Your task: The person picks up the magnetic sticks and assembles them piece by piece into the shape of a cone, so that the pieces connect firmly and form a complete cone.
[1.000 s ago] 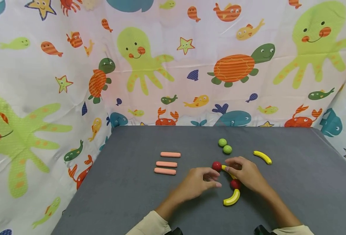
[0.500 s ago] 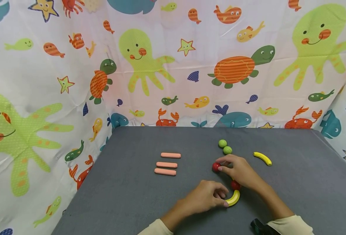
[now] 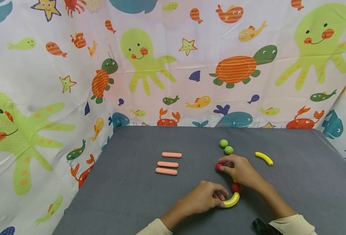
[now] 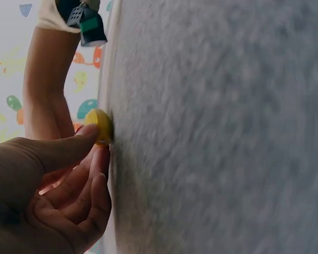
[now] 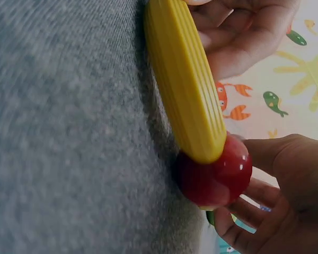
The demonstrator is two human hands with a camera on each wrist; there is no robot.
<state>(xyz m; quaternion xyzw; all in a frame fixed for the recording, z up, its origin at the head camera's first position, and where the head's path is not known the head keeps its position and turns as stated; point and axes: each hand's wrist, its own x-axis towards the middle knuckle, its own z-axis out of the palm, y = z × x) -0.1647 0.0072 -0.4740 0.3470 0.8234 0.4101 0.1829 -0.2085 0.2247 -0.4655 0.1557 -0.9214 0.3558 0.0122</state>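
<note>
Two shiny red toy apples and two yellow toy bananas form a curved line on the table. At the line's near end, my left hand [image 3: 203, 197] pinches the tip of the near banana [image 3: 231, 200] between thumb and fingers. That banana's yellow end [image 4: 99, 126] shows at the thumb in the left wrist view. My right hand [image 3: 241, 171] holds the far red apple [image 3: 219, 167] with thumb and fingers, and mostly hides the banana behind it. The near red apple [image 3: 236, 187] touches the near banana; both fill the middle of the right wrist view.
Three pink sausage-shaped pieces [image 3: 167, 164] lie in a stack of rows on the left. Two small green balls [image 3: 228, 150] sit beyond my right hand. Another toy banana [image 3: 264, 158] lies to the right. A patterned curtain [image 3: 190, 81] hangs behind the grey table [image 3: 125, 195].
My left hand has come down toward me and taken hold of the near banana's tip. My right hand has shifted left from the hidden banana to the far red apple.
</note>
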